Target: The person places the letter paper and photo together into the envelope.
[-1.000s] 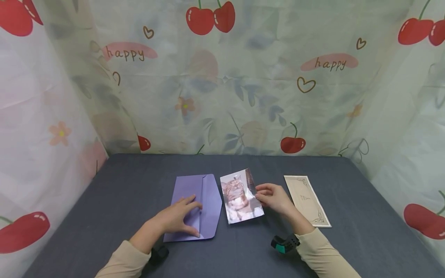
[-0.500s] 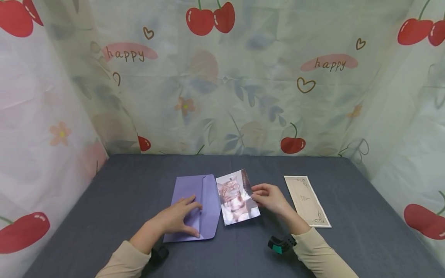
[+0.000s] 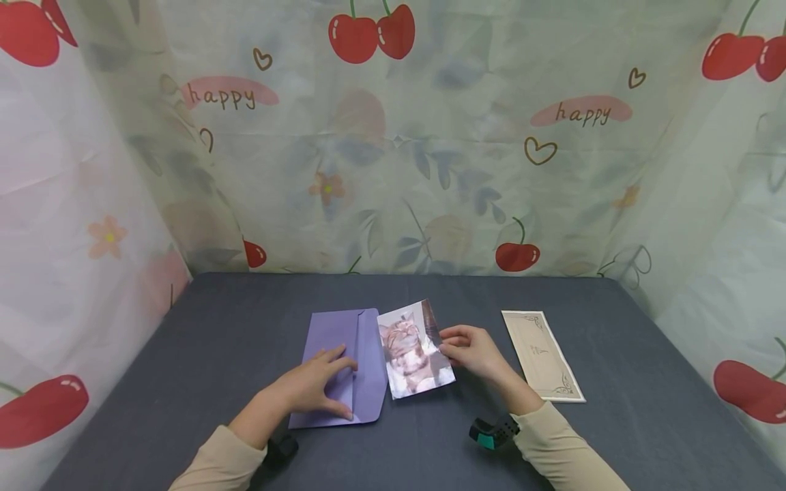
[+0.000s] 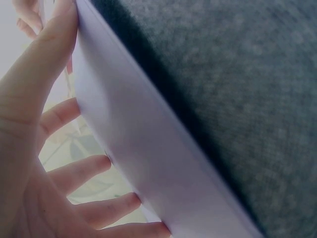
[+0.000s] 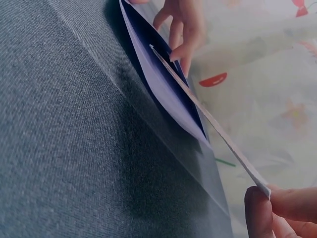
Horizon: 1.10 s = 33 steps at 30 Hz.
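The left hand [image 3: 313, 382] rests, fingers apart, on the envelope [image 3: 328, 331]; the right hand [image 3: 473, 351] pinches the photo [image 3: 416, 354], its edge over the flap [image 3: 370, 382], perhaps touching. Held askew, the photo could catch there and bend.

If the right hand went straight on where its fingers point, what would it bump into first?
Probably the purple envelope. The photo held by the right hand would lead the way: its edge overlaps the envelope in the head view, though whether they touch is unclear.
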Each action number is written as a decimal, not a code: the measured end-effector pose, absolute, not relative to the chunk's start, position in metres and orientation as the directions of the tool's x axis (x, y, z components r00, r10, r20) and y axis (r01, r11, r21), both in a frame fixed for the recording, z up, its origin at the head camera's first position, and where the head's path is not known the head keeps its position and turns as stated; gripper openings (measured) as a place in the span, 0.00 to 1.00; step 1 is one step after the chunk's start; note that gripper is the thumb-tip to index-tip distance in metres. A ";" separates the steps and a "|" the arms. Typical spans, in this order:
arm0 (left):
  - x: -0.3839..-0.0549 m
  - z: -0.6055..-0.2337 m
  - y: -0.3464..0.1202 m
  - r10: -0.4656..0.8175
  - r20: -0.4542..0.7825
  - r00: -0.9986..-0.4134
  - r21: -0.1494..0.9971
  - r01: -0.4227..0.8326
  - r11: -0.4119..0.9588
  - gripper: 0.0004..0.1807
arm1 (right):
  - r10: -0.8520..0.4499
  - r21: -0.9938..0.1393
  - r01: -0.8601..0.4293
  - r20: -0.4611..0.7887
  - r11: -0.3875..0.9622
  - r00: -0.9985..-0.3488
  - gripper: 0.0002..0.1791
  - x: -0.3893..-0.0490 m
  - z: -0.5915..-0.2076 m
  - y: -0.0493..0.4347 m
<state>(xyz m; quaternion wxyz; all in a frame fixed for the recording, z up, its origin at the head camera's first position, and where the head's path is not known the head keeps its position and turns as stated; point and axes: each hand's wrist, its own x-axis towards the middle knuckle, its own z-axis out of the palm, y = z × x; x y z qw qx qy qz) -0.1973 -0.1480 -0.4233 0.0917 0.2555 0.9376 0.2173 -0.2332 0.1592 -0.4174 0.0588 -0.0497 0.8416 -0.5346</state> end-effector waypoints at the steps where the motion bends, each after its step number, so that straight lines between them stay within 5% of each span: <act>1: -0.197 -0.423 -0.148 0.519 -0.061 -0.852 0.454 0.439 0.775 0.36 | -0.141 -0.907 -0.014 -0.050 0.422 -0.989 0.15 -0.233 -0.417 0.158; 33: -0.197 -0.424 -0.148 0.517 -0.072 -0.853 0.455 0.433 0.778 0.36 | -0.216 -0.921 -0.045 -0.043 0.386 -0.976 0.15 -0.236 -0.428 0.140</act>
